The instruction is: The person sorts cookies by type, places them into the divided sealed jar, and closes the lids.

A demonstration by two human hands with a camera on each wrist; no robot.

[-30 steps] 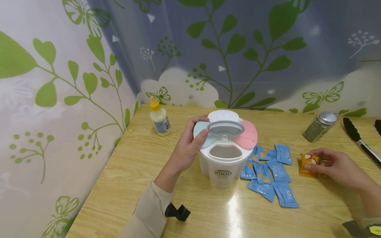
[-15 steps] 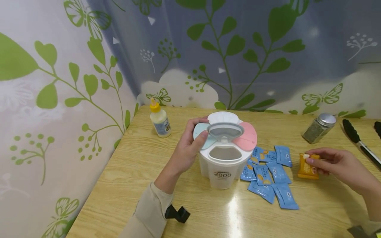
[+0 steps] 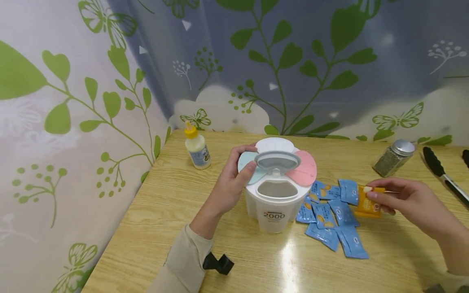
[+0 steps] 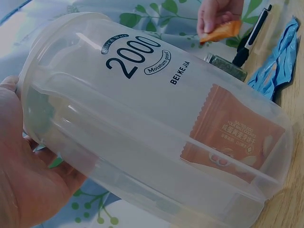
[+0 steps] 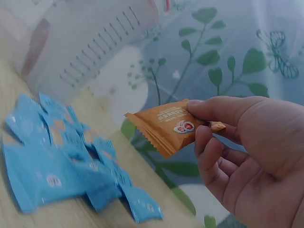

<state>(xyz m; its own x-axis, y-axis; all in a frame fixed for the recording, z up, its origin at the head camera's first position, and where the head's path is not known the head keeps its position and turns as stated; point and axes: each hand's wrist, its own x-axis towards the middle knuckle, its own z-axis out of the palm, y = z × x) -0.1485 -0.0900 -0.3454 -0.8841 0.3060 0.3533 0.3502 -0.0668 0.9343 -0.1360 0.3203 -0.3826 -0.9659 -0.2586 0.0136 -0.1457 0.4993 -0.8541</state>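
The right hand pinches an orange packet by one edge, and we see the thumb lying on the printed face with the fingertips behind it; the gap between thumb and index finger is only the packet's thickness, while the other fingers curl loosely toward the palm. From the wrist views we can tell that this packet is held up off the table, apart from the blue packets lying in a loose group there. The left hand is bent round the side of a white container, and we see its thumb on the mint lid section and its fingers wrapped behind. The container stands upright on the table; its grey-rimmed front flap is raised over an uncovered compartment, and through the clear wall we make out another orange packet near the bottom. Beyond the right hand we find a silver-capped jar and black-tipped tongs; a yellow-capped bottle stands to the container's left.
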